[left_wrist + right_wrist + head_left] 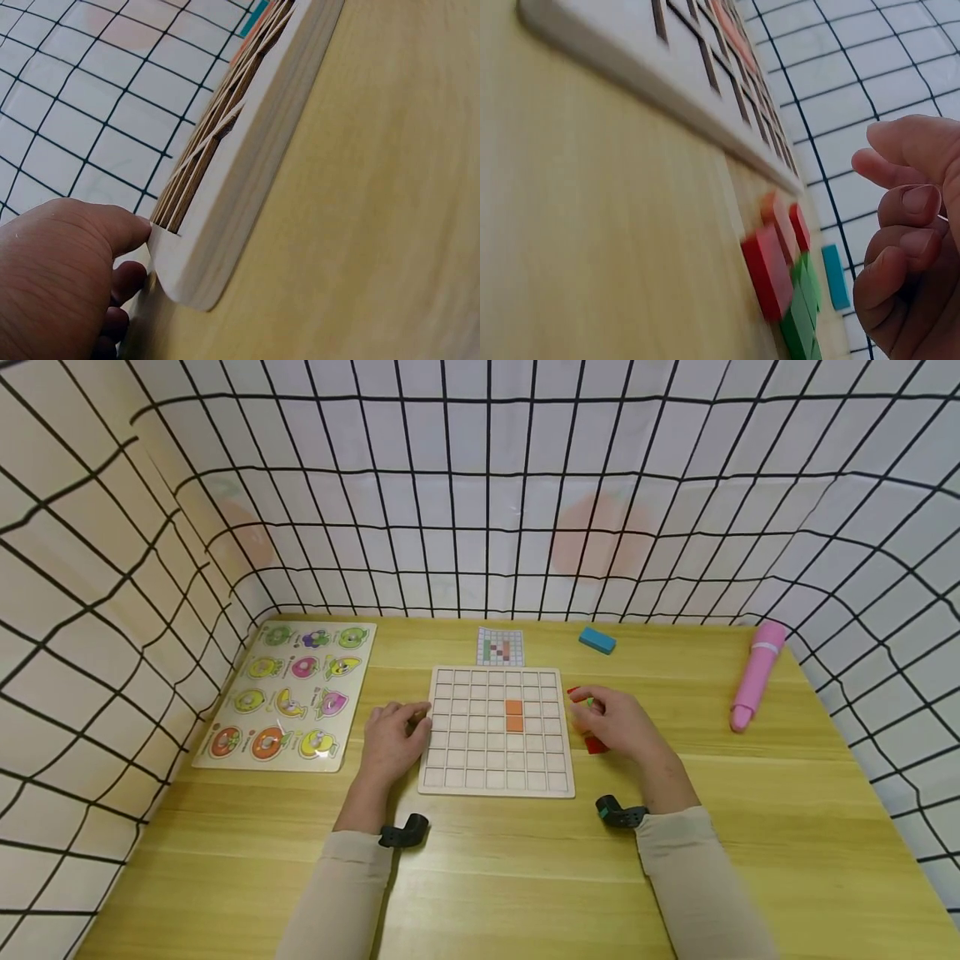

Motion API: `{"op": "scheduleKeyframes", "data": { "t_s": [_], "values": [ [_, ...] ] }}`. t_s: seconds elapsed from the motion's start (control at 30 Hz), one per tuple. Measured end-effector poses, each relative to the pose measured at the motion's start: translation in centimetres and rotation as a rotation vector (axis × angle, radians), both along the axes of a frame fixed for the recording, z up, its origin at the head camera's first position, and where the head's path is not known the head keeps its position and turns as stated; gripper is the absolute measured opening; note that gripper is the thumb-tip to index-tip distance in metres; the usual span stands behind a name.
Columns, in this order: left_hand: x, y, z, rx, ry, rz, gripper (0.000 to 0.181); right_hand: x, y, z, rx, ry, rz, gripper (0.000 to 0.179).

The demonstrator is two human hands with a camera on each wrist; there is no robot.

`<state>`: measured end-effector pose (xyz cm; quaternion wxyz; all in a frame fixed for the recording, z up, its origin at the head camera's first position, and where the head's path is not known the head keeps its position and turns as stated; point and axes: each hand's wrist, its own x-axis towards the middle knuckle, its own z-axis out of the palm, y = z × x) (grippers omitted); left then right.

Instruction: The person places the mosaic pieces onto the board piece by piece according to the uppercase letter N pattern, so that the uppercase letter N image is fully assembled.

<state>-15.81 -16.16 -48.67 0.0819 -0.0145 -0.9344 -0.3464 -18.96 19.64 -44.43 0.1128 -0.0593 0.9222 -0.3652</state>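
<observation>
A pale wooden grid board (465,779) lies flat before me, with two orange tiles (513,715) set one above the other in its cells. My left hand (392,742) is at the board's left side. In the left wrist view its thumb (124,229) touches the board near a corner, the other fingers loosely bent beside it. Over small coloured blocks right of the board hovers my right hand (622,724). The right wrist view shows its fingers loosely curled, nothing visible in them. Red blocks (769,274), an orange block (780,229) and green blocks (802,311) lie close together.
Behind the board lies a small pattern card (500,647) with coloured squares. A blue block (597,640) sits to its right. A fruit picture puzzle board (288,693) lies at left, a pink folded umbrella-like object (757,677) at far right. Black netting (487,472) surrounds the table.
</observation>
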Motion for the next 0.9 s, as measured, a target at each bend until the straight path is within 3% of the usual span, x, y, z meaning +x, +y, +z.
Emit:
{"op": "scheduleKeyframes", "data": {
  "t_s": [0.47,0.9],
  "values": [
    [-0.1,-0.2,-0.1,0.008,-0.021,-0.009,0.035,-0.6,3.3,-0.6,0.099,-0.016,0.068,0.035],
    [-0.1,-0.1,-0.2,0.006,-0.011,0.000,0.035,-1.3,4.0,-1.4,0.176,-0.055,0.165,0.041]
  ]
}}
